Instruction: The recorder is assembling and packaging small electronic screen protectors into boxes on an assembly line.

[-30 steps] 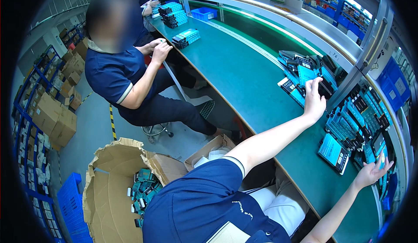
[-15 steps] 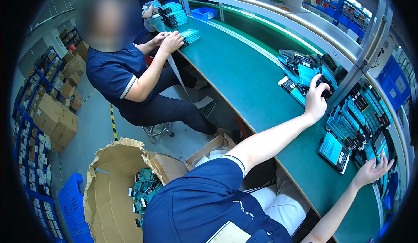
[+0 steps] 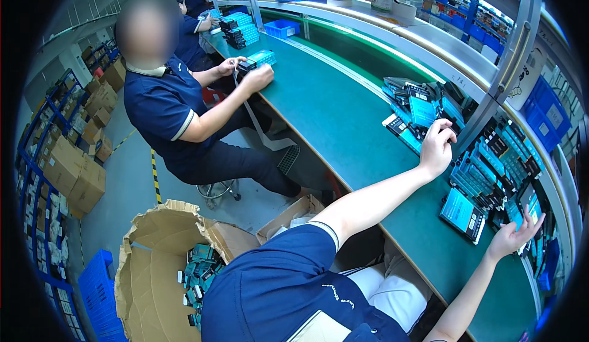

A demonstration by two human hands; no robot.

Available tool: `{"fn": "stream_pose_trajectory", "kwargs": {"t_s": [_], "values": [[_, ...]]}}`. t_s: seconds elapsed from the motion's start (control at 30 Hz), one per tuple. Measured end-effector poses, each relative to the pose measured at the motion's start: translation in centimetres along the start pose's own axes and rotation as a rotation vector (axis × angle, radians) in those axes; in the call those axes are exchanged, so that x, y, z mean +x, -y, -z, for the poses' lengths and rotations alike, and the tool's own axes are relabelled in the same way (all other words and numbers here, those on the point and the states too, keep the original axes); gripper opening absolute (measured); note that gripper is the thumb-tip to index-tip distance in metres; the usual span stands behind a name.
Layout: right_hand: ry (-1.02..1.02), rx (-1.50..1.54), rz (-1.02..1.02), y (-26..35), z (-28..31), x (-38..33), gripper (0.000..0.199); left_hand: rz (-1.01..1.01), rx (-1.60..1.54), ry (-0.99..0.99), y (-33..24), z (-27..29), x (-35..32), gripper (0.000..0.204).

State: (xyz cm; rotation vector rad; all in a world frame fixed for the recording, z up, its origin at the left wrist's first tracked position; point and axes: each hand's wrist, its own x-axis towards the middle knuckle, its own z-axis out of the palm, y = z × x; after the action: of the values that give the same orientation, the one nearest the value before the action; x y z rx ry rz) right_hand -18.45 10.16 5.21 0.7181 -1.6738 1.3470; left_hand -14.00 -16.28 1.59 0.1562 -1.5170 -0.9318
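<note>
My left hand (image 3: 435, 150) hovers over the near edge of a loose heap of flat teal-and-black packs (image 3: 423, 110). Its fingers are bent loosely, slightly apart, and I see nothing in them; the thumb side is partly hidden. Farther right, my right hand (image 3: 516, 234) is open, palm up with fingers spread, beside a dark-faced pack (image 3: 529, 201) in a crowded pile. Rows of teal packs (image 3: 478, 169) lean against each other between my hands. One flat teal pack (image 3: 461, 213) lies by itself on the green table in front of those rows.
A metal post (image 3: 496, 75) rises between the two piles. Behind the green table (image 3: 343, 118) runs a raised shelf (image 3: 429, 35). To my left, a co-worker (image 3: 165, 103) handles a teal box. A torn carton (image 3: 144, 280) holding small teal boxes stands on the floor beside me.
My left hand's fingers have drawn in from a wider spread. My right hand stays open beside the pile. The co-worker's near hand has moved right along the table, and the whole view has shifted slightly.
</note>
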Motion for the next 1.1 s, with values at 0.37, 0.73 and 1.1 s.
{"fn": "stream_pose_trajectory", "kwargs": {"t_s": [0.37, 0.73, 1.1], "values": [[0.061, 0.019, 0.052, 0.4, -0.1, -1.1, 0.017, -0.033, -0.057, 0.065, -1.9, 0.1, -0.1, 0.005], [0.180, -0.004, 0.040, -1.1, 0.3, -2.3, 0.021, -0.268, -0.001, 1.153, -24.3, 9.6, 6.3, 0.028], [0.204, 0.007, 0.198, -0.5, -1.8, -2.1, 0.013, -0.839, 0.474, 1.430, -33.7, 12.2, 1.4, 0.022]]}}
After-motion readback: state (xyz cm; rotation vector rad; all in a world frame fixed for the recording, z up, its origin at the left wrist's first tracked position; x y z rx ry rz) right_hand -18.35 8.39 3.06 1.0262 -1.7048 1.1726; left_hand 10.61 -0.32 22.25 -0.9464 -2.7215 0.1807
